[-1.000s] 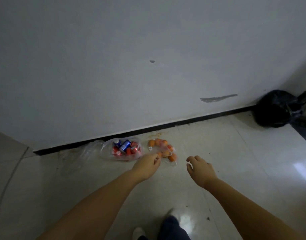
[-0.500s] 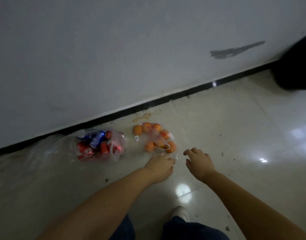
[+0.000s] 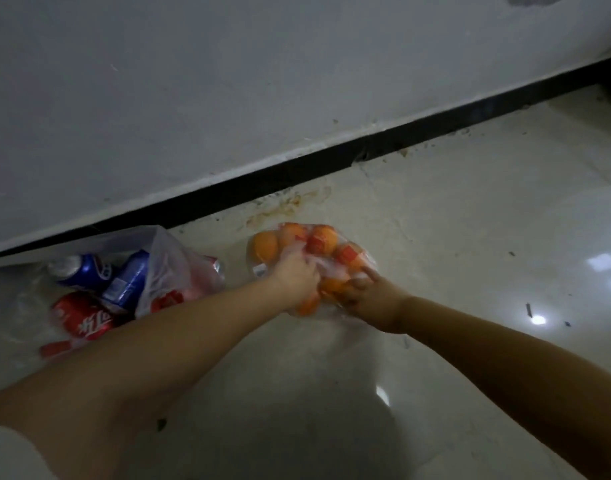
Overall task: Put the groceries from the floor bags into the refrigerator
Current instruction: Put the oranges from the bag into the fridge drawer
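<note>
Two bare forearms enter from the bottom of the view, one from the lower left and one from the lower right. Neither arm has a sleeve over the forearm or wrist, and no watch, bracelet or ring is visible. The left hand point(image 3: 296, 276) and the right hand point(image 3: 370, 295) are ungloved. At the bottom left corner, a pale, whitish patch of fabric point(image 3: 6, 455) covers the upper left arm, apparently the edge of a short sleeve.

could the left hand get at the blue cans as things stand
Probably not right away: the left hand grips the bag of oranges. The blue cans lie beside its forearm at their bag's open mouth, uncovered.
</note>
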Tool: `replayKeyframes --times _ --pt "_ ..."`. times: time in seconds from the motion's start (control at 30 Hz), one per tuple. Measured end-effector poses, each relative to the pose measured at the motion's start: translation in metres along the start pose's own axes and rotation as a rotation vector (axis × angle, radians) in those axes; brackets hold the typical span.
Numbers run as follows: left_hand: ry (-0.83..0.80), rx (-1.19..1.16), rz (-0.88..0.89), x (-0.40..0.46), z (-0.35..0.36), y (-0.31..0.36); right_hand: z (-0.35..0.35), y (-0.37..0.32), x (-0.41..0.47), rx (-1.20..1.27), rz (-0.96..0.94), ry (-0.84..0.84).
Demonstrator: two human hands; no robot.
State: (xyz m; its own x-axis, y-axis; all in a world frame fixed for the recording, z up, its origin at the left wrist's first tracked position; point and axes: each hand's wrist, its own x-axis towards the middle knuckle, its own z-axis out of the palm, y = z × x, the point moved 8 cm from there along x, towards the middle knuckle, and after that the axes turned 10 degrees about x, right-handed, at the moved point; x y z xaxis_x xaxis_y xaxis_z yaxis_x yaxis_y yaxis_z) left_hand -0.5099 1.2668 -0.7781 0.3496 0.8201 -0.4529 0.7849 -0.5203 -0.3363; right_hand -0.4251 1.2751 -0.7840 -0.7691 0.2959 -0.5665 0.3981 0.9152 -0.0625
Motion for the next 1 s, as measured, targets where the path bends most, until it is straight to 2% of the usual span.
replayKeyframes --times 0.07,0.13,0.17,0.23,0.27,0.33,0.37,0.43,0.47,0.53,0.6,0.63,0.67,0.7,0.77,0.83,0.9,0.97,1.0 --pt "-0.037 -0.202 -0.163 -0.011 0.011 -0.031 0.004 0.015 -0.009 0.025 0.198 -0.125" --pt "-0.093 -0.191 -0.187 -0.02 0.023 -0.031 0.011 0.034 -0.021 -0.027 0.329 -0.232" --pt "-0.17 -0.177 -0.145 -0.023 0.033 -0.021 0.013 0.042 -0.023 -0.029 0.366 -0.243" --pt "-0.216 -0.157 -0.024 -0.024 0.033 0.003 0.019 0.056 -0.02 -0.006 0.423 -0.197" --pt "-0.196 -0.223 -0.017 -0.023 0.029 0.006 0.022 0.063 -0.017 0.004 0.45 -0.166" --pt "-0.045 -0.331 -0.111 -0.014 0.022 -0.01 0.021 0.074 -0.011 0.018 0.505 -0.126" --pt "-0.012 -0.261 -0.143 -0.011 0.022 -0.019 0.019 0.079 -0.009 0.061 0.546 -0.11" --pt "-0.044 -0.136 -0.185 -0.012 0.024 -0.035 0.017 0.087 -0.007 0.195 0.637 -0.103" --pt "0.019 -0.108 -0.168 -0.014 0.02 -0.035 0.017 0.087 -0.006 0.244 0.664 -0.115" --pt "0.215 -0.148 -0.046 -0.018 0.004 -0.024 0.009 0.077 -0.001 0.231 0.636 -0.119" --pt "0.509 -0.162 0.19 -0.022 -0.02 0.01 -0.007 0.059 0.005 0.136 0.516 -0.05" --pt "0.552 -0.156 0.313 -0.02 -0.023 0.029 -0.014 0.049 0.008 0.094 0.42 0.004" --pt "0.498 -0.158 0.35 -0.011 -0.02 0.041 -0.019 0.04 0.011 0.057 0.303 0.046" --pt "0.375 -0.162 0.331 0.002 -0.012 0.045 -0.019 0.035 0.013 0.022 0.195 0.055" --pt "0.21 -0.173 0.168 0.021 -0.003 0.025 -0.008 0.041 0.014 -0.008 0.106 0.032" --pt "0.009 -0.085 0.029 0.024 0.018 -0.004 0.011 0.064 0.008 0.065 0.2 -0.01" --pt "-0.181 0.03 0.024 0.011 0.047 -0.022 0.032 0.086 0.002 0.139 0.322 -0.078" --pt "-0.205 0.076 0.121 -0.009 0.073 -0.018 0.05 0.099 -0.003 0.199 0.385 -0.144" --pt "-0.111 0.099 0.185 -0.017 0.075 -0.009 0.056 0.103 -0.004 0.226 0.392 -0.168"
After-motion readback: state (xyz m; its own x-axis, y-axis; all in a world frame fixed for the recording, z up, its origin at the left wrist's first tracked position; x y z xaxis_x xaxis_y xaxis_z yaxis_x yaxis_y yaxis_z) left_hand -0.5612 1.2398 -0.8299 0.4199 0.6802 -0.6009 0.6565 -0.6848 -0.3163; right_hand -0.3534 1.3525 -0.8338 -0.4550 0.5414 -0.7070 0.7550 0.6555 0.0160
